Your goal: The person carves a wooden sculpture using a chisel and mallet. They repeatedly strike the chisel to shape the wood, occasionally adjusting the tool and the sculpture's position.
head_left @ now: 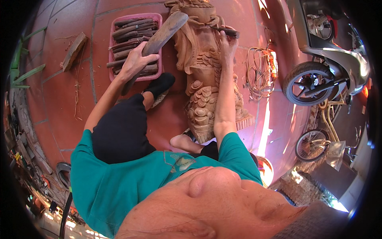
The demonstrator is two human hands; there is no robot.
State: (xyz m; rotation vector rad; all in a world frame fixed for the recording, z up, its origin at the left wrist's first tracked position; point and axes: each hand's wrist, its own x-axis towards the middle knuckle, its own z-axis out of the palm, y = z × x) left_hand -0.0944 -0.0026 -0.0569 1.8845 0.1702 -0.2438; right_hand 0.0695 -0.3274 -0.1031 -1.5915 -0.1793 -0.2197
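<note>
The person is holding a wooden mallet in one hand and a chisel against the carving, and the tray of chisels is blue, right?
Not quite: the tray is pink, not blue, as the head view shows. The left hand does hold the mallet, and the right hand holds a chisel against the carving.

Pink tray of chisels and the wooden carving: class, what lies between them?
In the head view, the wooden mallet held in the left hand slants across the gap between the pink tray and the carving, over red tiled floor.
</note>
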